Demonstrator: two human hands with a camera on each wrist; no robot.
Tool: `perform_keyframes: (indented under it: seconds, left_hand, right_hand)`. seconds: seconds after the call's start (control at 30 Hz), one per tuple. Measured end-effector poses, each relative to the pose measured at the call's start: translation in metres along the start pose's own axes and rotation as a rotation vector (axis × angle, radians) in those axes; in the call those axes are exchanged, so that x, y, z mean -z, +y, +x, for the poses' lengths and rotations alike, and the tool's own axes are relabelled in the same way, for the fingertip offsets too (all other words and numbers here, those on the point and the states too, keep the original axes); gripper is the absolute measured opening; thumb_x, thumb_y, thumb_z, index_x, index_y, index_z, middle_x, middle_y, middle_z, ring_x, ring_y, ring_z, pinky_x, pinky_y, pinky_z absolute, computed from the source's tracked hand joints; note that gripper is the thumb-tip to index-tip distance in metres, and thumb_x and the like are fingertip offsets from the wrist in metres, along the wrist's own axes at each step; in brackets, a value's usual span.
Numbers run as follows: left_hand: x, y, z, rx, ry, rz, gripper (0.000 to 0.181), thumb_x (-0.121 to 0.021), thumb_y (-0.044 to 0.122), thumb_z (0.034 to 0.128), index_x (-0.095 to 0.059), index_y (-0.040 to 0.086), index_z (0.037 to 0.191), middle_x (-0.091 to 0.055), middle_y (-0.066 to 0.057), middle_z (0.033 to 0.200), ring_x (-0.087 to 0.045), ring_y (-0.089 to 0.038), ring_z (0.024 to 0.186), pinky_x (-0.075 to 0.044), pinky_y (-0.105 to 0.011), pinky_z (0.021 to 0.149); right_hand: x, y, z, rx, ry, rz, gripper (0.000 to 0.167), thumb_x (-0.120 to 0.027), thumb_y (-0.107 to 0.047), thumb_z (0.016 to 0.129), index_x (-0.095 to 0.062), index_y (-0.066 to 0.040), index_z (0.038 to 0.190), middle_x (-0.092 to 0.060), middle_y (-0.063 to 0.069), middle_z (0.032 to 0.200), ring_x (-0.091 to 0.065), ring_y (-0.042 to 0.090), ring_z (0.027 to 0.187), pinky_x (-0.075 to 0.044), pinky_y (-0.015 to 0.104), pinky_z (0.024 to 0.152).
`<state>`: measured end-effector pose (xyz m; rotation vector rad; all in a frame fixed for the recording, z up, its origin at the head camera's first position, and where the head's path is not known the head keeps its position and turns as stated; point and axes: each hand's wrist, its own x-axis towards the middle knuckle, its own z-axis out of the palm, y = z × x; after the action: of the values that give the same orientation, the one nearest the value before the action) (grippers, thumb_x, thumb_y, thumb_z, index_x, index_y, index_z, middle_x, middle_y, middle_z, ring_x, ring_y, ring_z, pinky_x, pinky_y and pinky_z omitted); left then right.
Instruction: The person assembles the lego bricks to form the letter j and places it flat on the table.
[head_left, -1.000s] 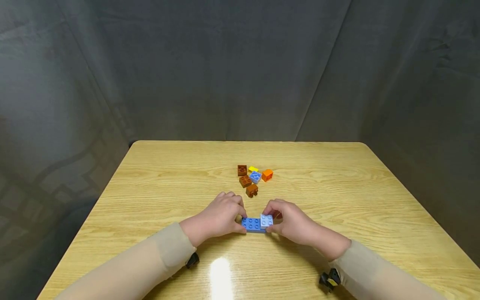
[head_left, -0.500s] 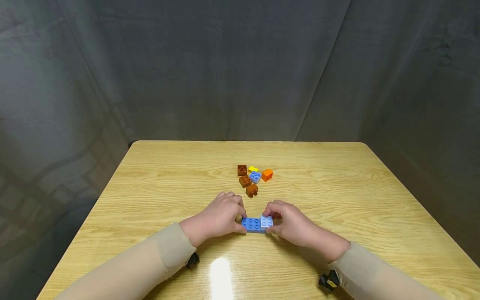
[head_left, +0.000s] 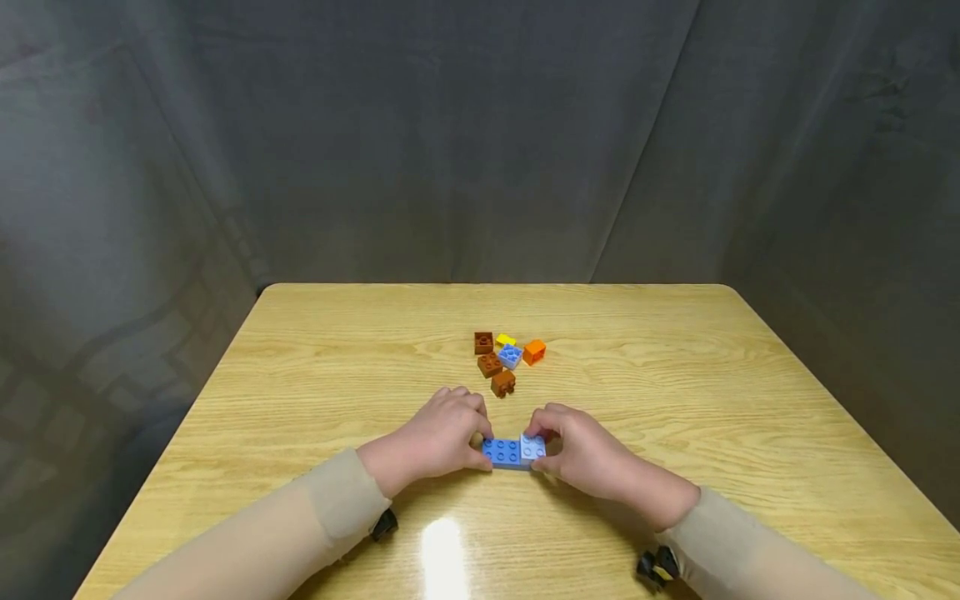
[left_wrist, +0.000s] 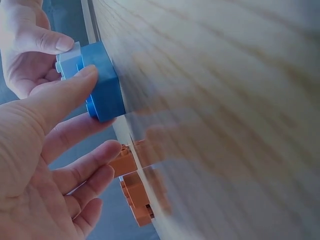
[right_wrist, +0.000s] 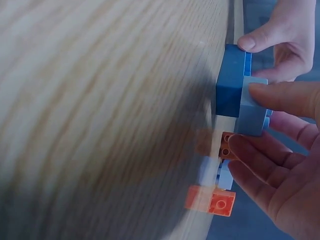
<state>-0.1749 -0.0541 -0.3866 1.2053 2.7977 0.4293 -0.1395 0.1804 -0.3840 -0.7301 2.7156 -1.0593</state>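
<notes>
Curtain of dark grey cloth (head_left: 450,142) behind a glossy wood-grain tabletop (head_left: 675,400). Above the wood, two beige sleeves (head_left: 255,533), angled inward. Left hand (head_left: 435,435) with thumb and index finger pinched on the left end of a long blue plastic brick (head_left: 502,453), partly hiding it; other fingers loose. Right hand (head_left: 588,454) likewise pinched on a square light blue plastic brick (head_left: 531,450), atop the long one's right end; full seating impossible to tell. Same grips as half a second ago, with barely any shift. Beyond, in a close cluster: three brown plastic bricks (head_left: 490,365), an upturned pale blue plastic brick (head_left: 510,357), an orange plastic brick (head_left: 535,352), a yellow plastic brick (head_left: 506,340).
</notes>
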Motion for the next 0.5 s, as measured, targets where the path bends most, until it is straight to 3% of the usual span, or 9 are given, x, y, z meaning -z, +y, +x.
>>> perform_keyframes:
  seconds: [0.5]
  left_hand:
    - [0.0057,-0.0030,0.0046,-0.009,-0.012,-0.025,0.035,-0.084,0.047,0.0737,-0.079,0.020,0.095,-0.057,0.014,0.092,-0.046,-0.009,0.085,-0.034,-0.028,0.075]
  right_hand:
    - [0.0006,-0.0013,0.0028,0.024,-0.008,-0.043,0.031,-0.082,0.004,0.073,-0.065,-0.015,0.091,-0.056,-0.006,0.089,-0.057,0.013,0.084,-0.052,0.030,0.071]
